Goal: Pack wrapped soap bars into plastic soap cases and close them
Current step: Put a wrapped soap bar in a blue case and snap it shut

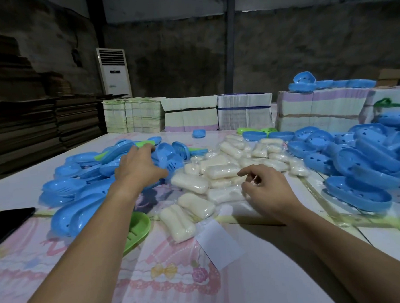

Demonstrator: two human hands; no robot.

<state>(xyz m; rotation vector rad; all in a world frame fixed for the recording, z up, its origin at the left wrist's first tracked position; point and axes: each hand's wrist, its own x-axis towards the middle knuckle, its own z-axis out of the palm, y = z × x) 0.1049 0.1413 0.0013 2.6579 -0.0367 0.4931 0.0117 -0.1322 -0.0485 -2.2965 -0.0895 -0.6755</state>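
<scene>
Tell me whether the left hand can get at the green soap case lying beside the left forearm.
Probably yes. The green soap case lies open on the table with nothing on top of it. The left hand is over the blue cases beyond it, so it need only draw back.

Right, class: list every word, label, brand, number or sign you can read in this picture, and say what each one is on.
None can be read.
Air conditioner: a small dark panel and a mark below it, too blurred to read.
Bundled paper stacks: only edges show, no legible print.
Tablecloth: pictures of bows and flowers, no words.
Wrapped soap bars: clear wrap, no visible label.
</scene>
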